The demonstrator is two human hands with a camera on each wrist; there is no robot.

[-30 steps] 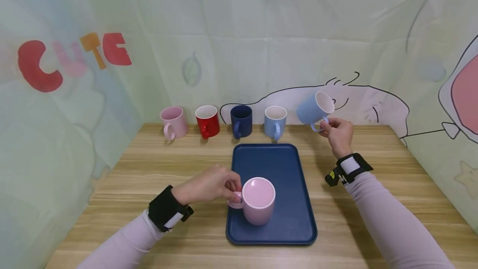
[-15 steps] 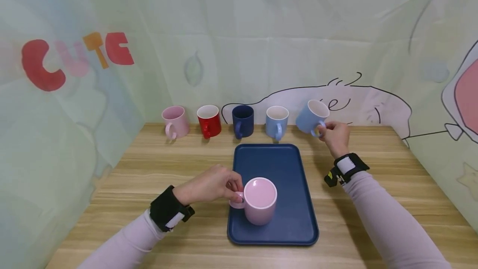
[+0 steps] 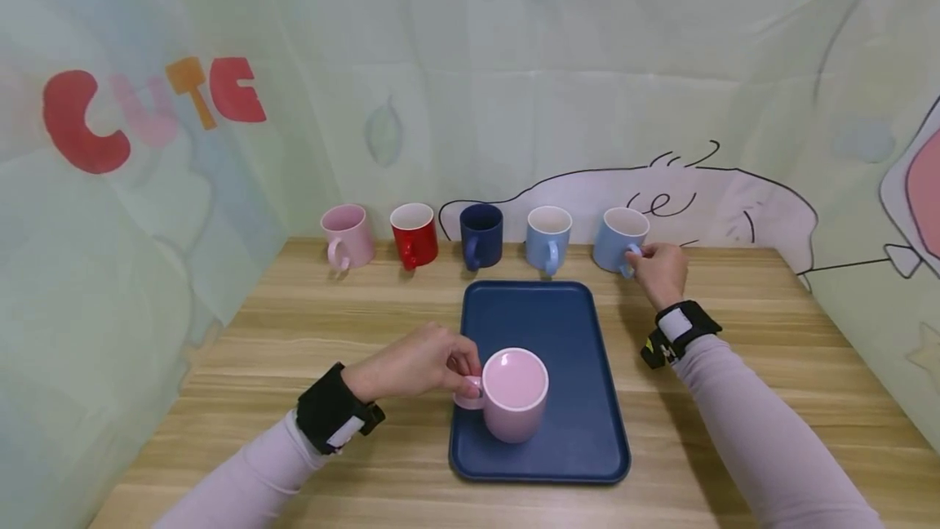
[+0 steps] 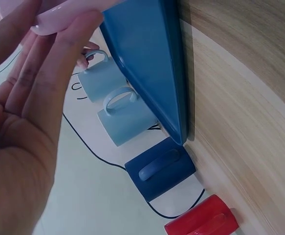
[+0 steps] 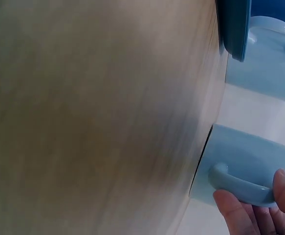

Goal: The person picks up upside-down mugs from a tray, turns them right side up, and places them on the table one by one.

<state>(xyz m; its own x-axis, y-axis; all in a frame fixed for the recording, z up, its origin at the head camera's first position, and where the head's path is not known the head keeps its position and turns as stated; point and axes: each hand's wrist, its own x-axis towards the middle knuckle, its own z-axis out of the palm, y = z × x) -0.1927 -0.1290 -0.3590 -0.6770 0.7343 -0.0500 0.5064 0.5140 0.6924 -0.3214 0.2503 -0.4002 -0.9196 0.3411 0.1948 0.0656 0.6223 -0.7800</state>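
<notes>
Thumb and fingers of my left hand [image 3: 422, 362] pinch the handle of a pink mug [image 3: 514, 406] over the near half of the dark blue tray [image 3: 525, 308]. Whether this mug touches the tray I cannot tell. At the back right, my right hand [image 3: 663, 274] pinches the handle of a light blue mug [image 3: 615, 242]. That mug stands upright at the right end of a row; the right wrist view shows a thin dark line along its base [image 5: 201, 159]. A second light blue mug [image 3: 547, 237] is just left of it.
Along the back of the wooden table [image 3: 316, 349], the row continues leftward with a dark blue mug [image 3: 481, 239], a red mug [image 3: 413, 237] and another pink mug [image 3: 348, 237]. A printed cloth [image 3: 455, 104] hangs right behind them.
The right hand's light blue mug has come down from a tilted position to upright at the row's end. My left hand and its pink mug have stayed in place on the tray side.
</notes>
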